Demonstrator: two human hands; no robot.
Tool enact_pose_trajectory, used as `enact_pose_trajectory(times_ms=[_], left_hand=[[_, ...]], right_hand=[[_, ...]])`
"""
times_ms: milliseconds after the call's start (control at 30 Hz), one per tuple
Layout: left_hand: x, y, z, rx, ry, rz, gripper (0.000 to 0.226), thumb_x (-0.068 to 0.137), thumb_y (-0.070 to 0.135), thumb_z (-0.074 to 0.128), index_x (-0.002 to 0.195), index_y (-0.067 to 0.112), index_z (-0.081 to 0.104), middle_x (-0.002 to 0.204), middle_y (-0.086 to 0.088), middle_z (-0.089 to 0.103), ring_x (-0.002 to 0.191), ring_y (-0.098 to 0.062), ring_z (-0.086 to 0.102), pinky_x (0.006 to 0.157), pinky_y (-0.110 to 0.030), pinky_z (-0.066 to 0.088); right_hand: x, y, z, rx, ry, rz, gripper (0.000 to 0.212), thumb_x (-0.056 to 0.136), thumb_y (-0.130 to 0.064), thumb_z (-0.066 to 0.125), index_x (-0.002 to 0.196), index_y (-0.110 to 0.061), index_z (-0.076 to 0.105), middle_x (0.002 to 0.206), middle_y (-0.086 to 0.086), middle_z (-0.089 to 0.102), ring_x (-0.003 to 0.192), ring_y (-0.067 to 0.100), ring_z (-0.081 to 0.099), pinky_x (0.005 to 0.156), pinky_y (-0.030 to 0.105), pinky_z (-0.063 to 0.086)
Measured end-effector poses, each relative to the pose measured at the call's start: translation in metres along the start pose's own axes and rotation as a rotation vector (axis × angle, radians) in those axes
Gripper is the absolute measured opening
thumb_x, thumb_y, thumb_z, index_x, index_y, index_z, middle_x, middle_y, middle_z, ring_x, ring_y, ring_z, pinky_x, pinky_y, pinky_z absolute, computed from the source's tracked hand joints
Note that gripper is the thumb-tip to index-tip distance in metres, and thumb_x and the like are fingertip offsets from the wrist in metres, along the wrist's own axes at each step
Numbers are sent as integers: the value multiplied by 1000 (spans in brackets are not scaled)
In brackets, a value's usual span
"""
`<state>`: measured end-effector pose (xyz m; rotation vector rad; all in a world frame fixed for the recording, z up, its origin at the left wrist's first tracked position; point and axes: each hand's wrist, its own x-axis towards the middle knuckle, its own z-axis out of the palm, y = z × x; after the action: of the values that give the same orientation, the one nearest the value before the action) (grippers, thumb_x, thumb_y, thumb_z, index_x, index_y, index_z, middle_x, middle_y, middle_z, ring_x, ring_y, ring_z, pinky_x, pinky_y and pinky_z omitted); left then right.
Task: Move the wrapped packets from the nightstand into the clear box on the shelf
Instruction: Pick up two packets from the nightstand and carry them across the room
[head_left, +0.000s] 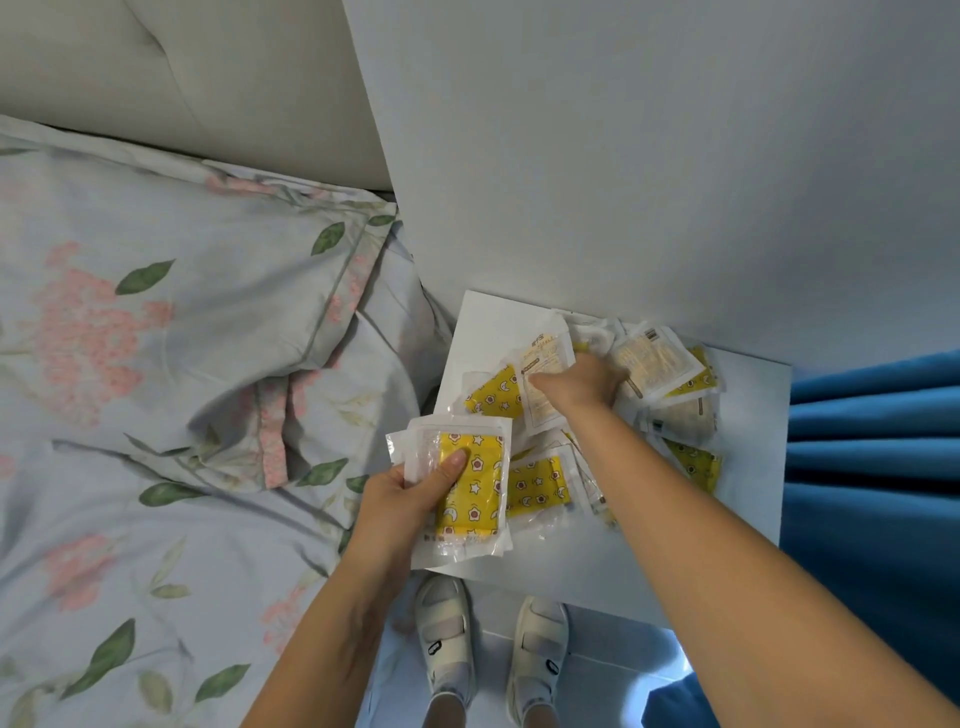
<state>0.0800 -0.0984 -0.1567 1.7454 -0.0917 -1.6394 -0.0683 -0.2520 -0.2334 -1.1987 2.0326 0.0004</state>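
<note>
Several clear-wrapped packets, yellow with star and flower prints, lie scattered on the white nightstand (748, 467). My left hand (410, 493) grips a small stack of packets (472, 499) over the nightstand's near left corner, thumb on top. My right hand (582, 382) reaches into the pile and pinches a pale packet (543, 364) lying print side down. More packets (660, 364) lie at the back right, and another yellow packet (537, 483) sits in front. The clear box and the shelf are out of view.
A bed with a floral pillow (182, 312) and a padded headboard (182, 67) lies to the left. A white wall (649, 156) stands behind the nightstand. Blue curtain (872, 467) hangs on the right. My white shoes (447, 634) stand on the floor below.
</note>
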Motion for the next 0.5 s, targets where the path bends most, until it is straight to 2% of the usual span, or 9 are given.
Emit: enact_pose_trajectory(times_ms=[33,100,200,267,333,400,500], left_hand=[[-1,0,0,3,-2,4,21,80,21,72,90,3,72,83,-13,76,70,-26,74,66,-36,61],[-5,0,-1,4,-2,15,19,81,22,72,88,4,72,81,-13,76,68,-25,74,62,-34,61],[-12,0,-4,-27,6,26,22,81,24,71,89,3,72,82,-13,76,69,-25,74,62,-33,60],[-22,3,-5,-76,-10,27,24,84,25,67,93,3,70,83,-13,76,71,-24,74,61,-34,60],[-40,9,-4,-135,-34,28,22,91,23,59,93,4,69,82,-11,76,68,-22,74,56,-31,59],[-63,15,-3,-166,-56,50,20,94,20,56,96,3,67,83,-11,76,69,-21,74,55,-29,59],[-108,27,-6,-173,-59,154,22,92,14,59,106,-1,66,95,-15,75,77,-23,74,62,-30,60]], right_hand=[[-1,2,0,72,11,-32,38,78,-36,75,109,-15,67,124,15,60,119,30,52,60,19,40],[-12,7,-6,280,6,-87,31,76,-27,78,102,-13,70,108,9,70,107,27,63,75,28,54],[-41,23,-23,530,-40,-95,19,77,-24,78,94,-23,70,97,-1,72,94,19,68,83,33,55],[-69,35,-39,666,-110,-119,13,82,-21,74,92,-27,69,96,-5,73,92,14,69,80,33,57],[-101,46,-55,756,-188,-144,14,88,-16,67,97,-27,67,95,-7,72,87,8,70,70,22,58],[-130,55,-69,762,-225,-173,15,91,-14,62,97,-29,64,95,-10,70,84,4,68,62,15,55],[-172,54,-96,756,-246,-222,17,93,-15,60,100,-30,60,97,-11,68,87,5,66,63,15,55]])
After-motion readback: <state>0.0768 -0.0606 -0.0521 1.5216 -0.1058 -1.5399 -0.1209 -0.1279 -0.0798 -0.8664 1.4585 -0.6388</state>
